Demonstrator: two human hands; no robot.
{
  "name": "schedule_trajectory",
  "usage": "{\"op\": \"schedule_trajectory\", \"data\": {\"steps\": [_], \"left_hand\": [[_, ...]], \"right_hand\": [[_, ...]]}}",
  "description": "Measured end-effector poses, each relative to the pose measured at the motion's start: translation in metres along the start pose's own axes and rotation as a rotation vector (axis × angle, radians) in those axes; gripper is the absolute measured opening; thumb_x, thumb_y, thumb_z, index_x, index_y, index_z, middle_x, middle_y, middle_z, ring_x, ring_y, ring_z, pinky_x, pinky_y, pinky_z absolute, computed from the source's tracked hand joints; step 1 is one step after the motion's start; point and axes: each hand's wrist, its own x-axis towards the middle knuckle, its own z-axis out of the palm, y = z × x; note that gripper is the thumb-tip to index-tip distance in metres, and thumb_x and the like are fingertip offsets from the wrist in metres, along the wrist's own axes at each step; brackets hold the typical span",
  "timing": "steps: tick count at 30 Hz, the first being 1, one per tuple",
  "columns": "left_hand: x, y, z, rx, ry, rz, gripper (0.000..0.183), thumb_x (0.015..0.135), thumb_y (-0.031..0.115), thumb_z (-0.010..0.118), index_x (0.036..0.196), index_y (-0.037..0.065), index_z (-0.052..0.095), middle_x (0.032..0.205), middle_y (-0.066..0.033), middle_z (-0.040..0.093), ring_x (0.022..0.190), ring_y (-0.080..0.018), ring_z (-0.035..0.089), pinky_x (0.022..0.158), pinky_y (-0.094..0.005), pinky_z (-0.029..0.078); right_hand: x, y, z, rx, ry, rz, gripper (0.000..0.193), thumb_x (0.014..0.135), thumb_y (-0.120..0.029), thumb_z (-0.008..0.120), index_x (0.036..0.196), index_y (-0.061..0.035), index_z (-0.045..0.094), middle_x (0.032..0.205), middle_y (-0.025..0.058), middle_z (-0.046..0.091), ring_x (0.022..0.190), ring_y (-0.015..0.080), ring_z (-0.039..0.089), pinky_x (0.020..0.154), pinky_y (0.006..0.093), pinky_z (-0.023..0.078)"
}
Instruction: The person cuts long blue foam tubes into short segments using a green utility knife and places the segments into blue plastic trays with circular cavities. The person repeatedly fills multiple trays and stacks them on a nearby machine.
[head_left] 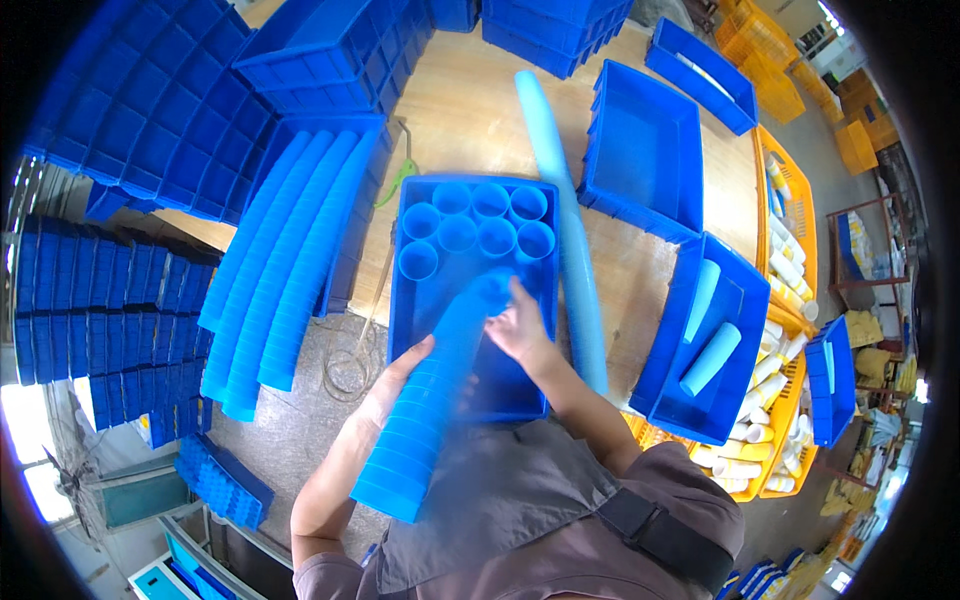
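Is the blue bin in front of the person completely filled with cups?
No, blue cups stand only toward its far end, and bare bottom shows in the near part of the bin.

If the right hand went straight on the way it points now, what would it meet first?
The right hand would likely meet the end cup of the blue stack, which its fingers seem to touch. Beyond, roughly in line, are standing cups in the blue bin; blur leaves depth unclear.
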Motion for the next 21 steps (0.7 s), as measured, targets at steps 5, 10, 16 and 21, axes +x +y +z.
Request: {"op": "schedule_trajectory", "data": {"steps": [5,10,16,21], "left_hand": [[0.004,-0.021,0.006,0.001,0.025,0.076,0.066,0.098,0.049,0.056,0.135,-0.005,0.049,0.111,-0.0233,0.065,0.092,-0.0303,0.069,0.077,-0.0416,0.061],[-0.015,-0.038,0.006,-0.051,0.128,0.130,0.063,0.094,0.047,0.063,0.132,-0.003,0.051,0.113,-0.0233,0.066,0.095,-0.0308,0.069,0.079,-0.0446,0.060],[-0.036,-0.062,0.011,-0.108,0.187,0.224,0.069,0.098,0.052,0.053,0.135,-0.006,0.048,0.111,-0.0252,0.065,0.094,-0.0312,0.067,0.076,-0.0427,0.060],[-0.042,-0.074,0.001,-0.239,0.136,0.248,0.071,0.093,0.055,0.061,0.133,-0.003,0.050,0.109,-0.0227,0.065,0.091,-0.0318,0.068,0.078,-0.0434,0.060]], "right_hand": [[-0.018,-0.005,-0.002,-0.230,-0.077,0.478,0.056,0.098,-0.050,0.056,0.131,-0.0056,0.048,0.125,0.0144,0.060,0.117,0.0270,0.058,0.100,0.0470,0.045],[-0.016,0.006,0.002,-0.214,-0.015,0.252,0.068,0.093,-0.051,0.064,0.135,-0.0019,0.044,0.124,0.0159,0.059,0.116,0.0299,0.058,0.103,0.0489,0.044],[-0.016,0.021,0.025,-0.336,-0.344,0.590,0.053,0.097,-0.046,0.060,0.128,-0.0041,0.051,0.125,0.0123,0.062,0.115,0.0250,0.060,0.097,0.0448,0.047],[-0.003,0.034,0.021,-0.137,-0.190,0.506,0.052,0.098,-0.048,0.058,0.125,-0.0037,0.054,0.121,0.0124,0.064,0.111,0.0260,0.061,0.099,0.0449,0.046]]}}
